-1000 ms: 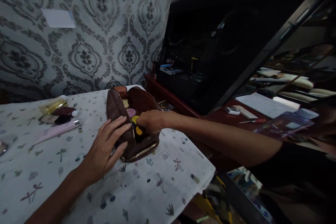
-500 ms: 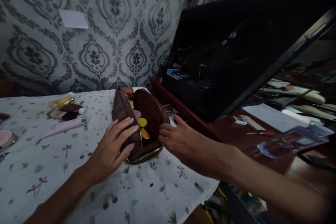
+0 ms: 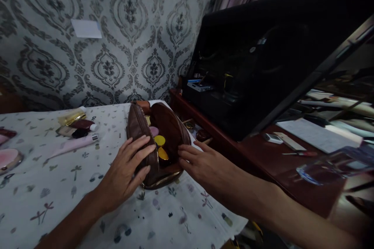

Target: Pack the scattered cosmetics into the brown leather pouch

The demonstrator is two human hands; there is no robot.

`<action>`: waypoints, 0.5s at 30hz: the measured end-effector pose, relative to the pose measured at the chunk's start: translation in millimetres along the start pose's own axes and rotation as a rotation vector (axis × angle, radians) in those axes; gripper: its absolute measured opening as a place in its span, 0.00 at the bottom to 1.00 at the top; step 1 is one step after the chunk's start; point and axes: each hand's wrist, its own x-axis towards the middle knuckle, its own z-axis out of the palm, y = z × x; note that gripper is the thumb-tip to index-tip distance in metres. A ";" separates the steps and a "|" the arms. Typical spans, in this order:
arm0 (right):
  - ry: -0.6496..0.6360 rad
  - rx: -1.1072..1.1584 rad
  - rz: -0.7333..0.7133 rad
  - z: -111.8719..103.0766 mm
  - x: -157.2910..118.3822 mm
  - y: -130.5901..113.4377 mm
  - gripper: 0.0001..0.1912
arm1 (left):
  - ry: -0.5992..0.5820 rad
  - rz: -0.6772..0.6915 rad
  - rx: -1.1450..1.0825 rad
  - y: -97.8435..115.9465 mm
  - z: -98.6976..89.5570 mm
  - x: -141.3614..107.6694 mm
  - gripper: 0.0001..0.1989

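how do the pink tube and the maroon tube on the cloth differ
The pink tube is pale, while the maroon tube is dark. The pink tube looks long and slim; the maroon tube looks shorter. The pink tube has a silvery cap, whereas the maroon tube has a white one. Both lie on the patterned cloth, their capped ends toward the brown bag.

We find no legible text, label, brand, number or sign. Any marks present are too small to read.
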 end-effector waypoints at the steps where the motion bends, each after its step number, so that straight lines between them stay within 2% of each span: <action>1: -0.017 -0.020 0.008 -5.4 2.2 0.0 0.19 | 0.005 0.001 0.001 0.2 0.2 -0.2 0.23; 7: -0.064 -0.140 0.068 -33.9 23.7 6.1 0.13 | 0.011 0.007 0.002 1.2 1.1 -1.1 0.23; 11: 0.013 -0.134 0.127 -35.0 36.1 11.1 0.20 | 0.033 0.018 0.009 2.6 1.1 -0.3 0.23; 15: 0.057 -0.088 0.096 -32.7 46.4 14.1 0.19 | 0.046 0.037 0.012 2.5 1.6 0.2 0.23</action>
